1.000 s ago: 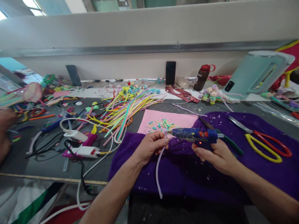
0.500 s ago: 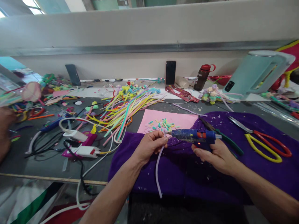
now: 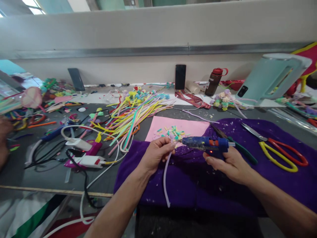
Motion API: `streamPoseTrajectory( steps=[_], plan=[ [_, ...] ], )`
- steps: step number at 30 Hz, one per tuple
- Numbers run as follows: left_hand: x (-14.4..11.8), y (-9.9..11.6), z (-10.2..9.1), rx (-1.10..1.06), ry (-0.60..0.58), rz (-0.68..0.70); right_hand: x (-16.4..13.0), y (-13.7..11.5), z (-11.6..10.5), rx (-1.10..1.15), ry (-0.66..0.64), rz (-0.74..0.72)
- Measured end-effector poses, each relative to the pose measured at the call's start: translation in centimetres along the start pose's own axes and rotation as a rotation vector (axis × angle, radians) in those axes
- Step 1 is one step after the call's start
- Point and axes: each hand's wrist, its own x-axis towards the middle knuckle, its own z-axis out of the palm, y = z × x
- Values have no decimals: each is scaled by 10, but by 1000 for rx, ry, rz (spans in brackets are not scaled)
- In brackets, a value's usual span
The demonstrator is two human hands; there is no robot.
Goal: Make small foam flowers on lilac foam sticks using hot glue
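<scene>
Between thumb and fingers, my left hand [image 3: 158, 152] pinches a pale lilac pipe cleaner [image 3: 165, 181], whose free end hangs down over purple cloth. My right hand [image 3: 229, 165] grips a blue hot glue gun [image 3: 205, 143] with a small red light lit. Its nozzle points left and comes close to the top of the pipe cleaner by my left fingertips; whether they touch I cannot tell. Just behind the nozzle, small cut pieces [image 3: 174, 133] in green, yellow and lilac lie on a pink sheet [image 3: 158, 125].
Pliers [image 3: 237, 147] and scissors [image 3: 272, 150] lie on the purple cloth [image 3: 188, 191]. A bundle of coloured pipe cleaners [image 3: 138, 115], a magenta power strip [image 3: 95, 150] and cables are to the left. A phone [image 3: 180, 77], bottle [image 3: 215, 82] and kettle [image 3: 268, 79] stand behind. Another person's hand [image 3: 4, 138] shows far left.
My left hand and the pipe cleaner have shifted slightly left, away from the nozzle. The glue gun stays almost still in my right hand.
</scene>
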Motion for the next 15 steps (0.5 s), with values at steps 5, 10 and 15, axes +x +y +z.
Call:
streamPoseTrajectory(
  steps=[5, 10, 15],
  plan=[
    [2, -2, -5, -117, -50, -75, 13, 12, -1, -409, 204, 87],
    [-1, -2, -4, -169, -142, -74, 28, 24, 11, -894, 225, 175],
    [-5, 2, -2, -200, -168, -69, 31, 25, 23, -1009, 152, 174]
  ],
)
